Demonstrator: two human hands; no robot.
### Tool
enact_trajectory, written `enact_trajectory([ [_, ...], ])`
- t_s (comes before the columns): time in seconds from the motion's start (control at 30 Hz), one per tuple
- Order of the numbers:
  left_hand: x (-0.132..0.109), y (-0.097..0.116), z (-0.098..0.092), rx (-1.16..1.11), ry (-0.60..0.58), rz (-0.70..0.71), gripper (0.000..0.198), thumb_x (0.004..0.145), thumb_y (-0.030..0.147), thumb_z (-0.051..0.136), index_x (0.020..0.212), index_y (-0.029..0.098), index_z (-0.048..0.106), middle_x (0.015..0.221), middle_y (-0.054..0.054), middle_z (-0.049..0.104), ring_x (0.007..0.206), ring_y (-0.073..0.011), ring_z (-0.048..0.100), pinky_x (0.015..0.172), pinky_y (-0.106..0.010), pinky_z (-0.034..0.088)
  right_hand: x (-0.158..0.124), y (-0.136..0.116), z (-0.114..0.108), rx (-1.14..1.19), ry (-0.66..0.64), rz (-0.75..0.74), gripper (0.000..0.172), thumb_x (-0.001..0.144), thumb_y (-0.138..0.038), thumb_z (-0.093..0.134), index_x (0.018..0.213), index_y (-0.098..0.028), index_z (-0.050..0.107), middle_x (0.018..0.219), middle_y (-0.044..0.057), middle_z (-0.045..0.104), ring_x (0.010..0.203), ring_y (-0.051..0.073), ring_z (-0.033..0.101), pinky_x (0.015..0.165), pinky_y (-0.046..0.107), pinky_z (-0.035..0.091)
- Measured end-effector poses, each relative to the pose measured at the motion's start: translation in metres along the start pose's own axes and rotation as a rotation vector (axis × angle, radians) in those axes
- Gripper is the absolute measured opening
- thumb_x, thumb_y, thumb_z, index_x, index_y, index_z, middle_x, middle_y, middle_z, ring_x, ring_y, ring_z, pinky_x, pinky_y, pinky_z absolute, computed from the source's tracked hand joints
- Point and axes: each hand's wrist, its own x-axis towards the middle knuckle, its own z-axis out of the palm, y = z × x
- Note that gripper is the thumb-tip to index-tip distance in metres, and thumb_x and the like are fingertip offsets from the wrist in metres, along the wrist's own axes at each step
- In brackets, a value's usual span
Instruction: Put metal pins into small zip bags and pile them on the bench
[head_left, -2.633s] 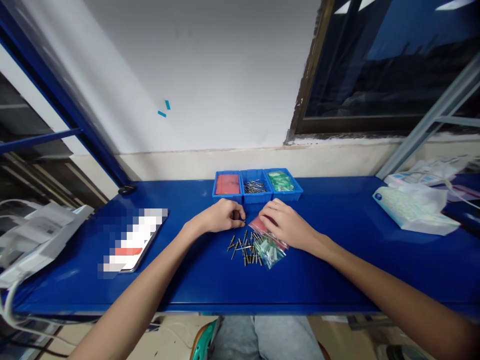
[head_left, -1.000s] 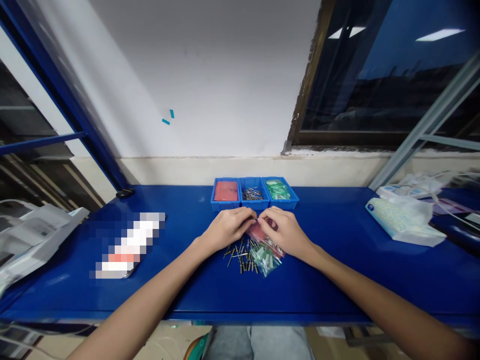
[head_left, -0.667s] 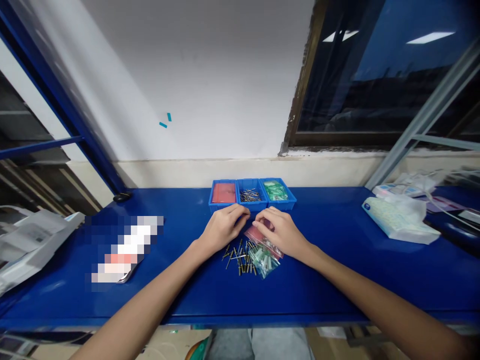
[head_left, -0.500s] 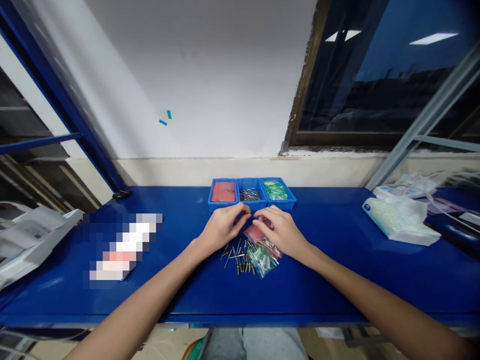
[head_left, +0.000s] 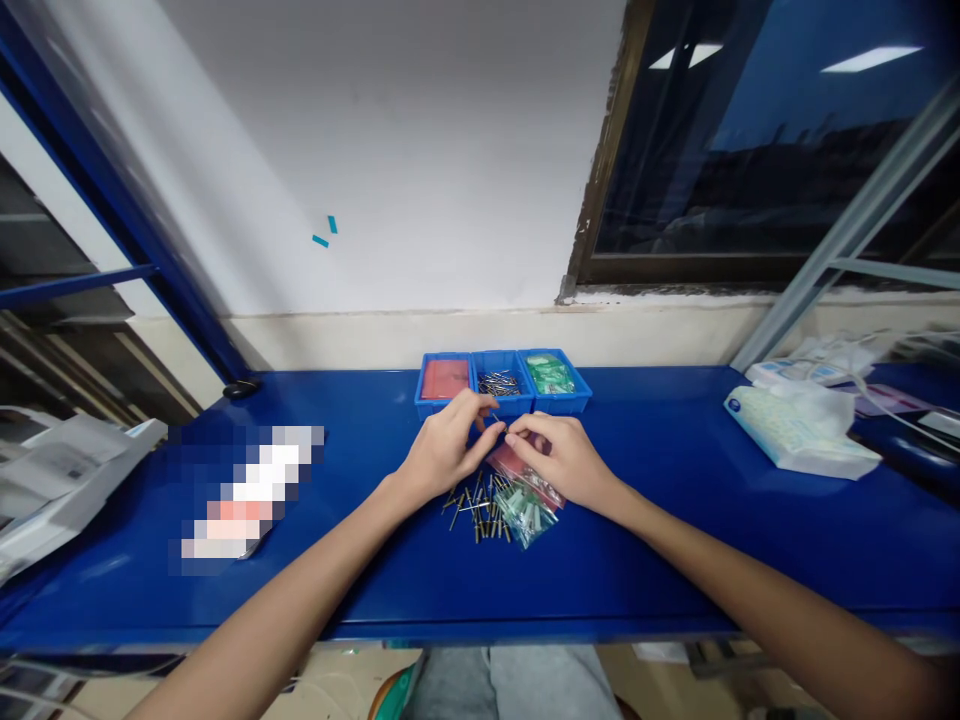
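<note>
My left hand (head_left: 448, 443) and my right hand (head_left: 564, 458) meet above the desk, thumbs and forefingers curled towards each other. Between the fingertips shows a thin metal pin (head_left: 496, 417), small and partly hidden. Below my hands lies a loose pile of slender metal pins (head_left: 480, 508) with thicker, brass-coloured ends. Beside the pile, a clear green bag (head_left: 526, 516) holds pale pieces. Partly under my right hand is a red plastic bag (head_left: 510, 462) with small metal parts in it.
Behind my hands stand three joined blue bins: red bags (head_left: 445, 379) at left, metal pins (head_left: 499, 384) in the middle, green bags (head_left: 550, 374) at right. A tissue pack (head_left: 799, 430) lies at right, a white box (head_left: 75, 480) at left, on the blue desk (head_left: 660, 570).
My left forefinger has lifted away from the thumb a little, and the thin pin now shows between my hands. The view has shifted slightly.
</note>
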Motion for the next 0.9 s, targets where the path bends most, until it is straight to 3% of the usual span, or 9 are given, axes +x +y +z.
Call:
enact_trajectory([
  [0.33,0.000,-0.002,-0.005,0.094,-0.135,0.094,0.016,0.099,0.023,0.052,0.111,0.018,0.061,0.104,-0.007,0.059,0.087,-0.0153,0.061,0.077,-0.029,0.055,-0.001,-0.009,-0.002,0.123,-0.007,0.076,0.017,0.089,-0.018,0.054,0.074,-0.018,0.063,0.063,-0.002,0.064,0.054,0.010,0.054,0.055,0.022,0.038],
  [0.6,-0.002,0.002,0.003,0.000,-0.142,0.036,0.013,0.099,0.019,0.050,0.105,0.018,0.061,0.098,-0.006,0.063,0.086,-0.0158,0.062,0.078,-0.030,0.054,-0.001,-0.005,-0.001,0.124,-0.025,0.082,0.018,0.090,-0.021,0.056,0.074,-0.018,0.064,0.063,-0.002,0.065,0.055,0.010,0.054,0.055,0.022,0.038],
  [0.77,0.001,0.003,0.000,-0.025,-0.118,0.030,0.018,0.099,0.018,0.047,0.109,0.018,0.062,0.102,-0.008,0.065,0.091,-0.0172,0.063,0.082,-0.033,0.054,0.000,0.003,0.002,0.138,-0.008,0.095,0.016,0.091,-0.017,0.052,0.081,-0.019,0.065,0.069,-0.002,0.066,0.061,0.012,0.059,0.061,0.023,0.042],
  [0.9,0.004,0.008,-0.001,-0.149,-0.080,0.017,0.018,0.099,0.018,0.050,0.109,0.018,0.065,0.100,-0.007,0.067,0.089,-0.0163,0.063,0.081,-0.032,0.052,0.002,0.007,0.001,0.150,0.015,0.108,0.012,0.088,-0.016,0.057,0.096,-0.019,0.064,0.085,0.001,0.071,0.075,0.015,0.065,0.066,0.024,0.046],
])
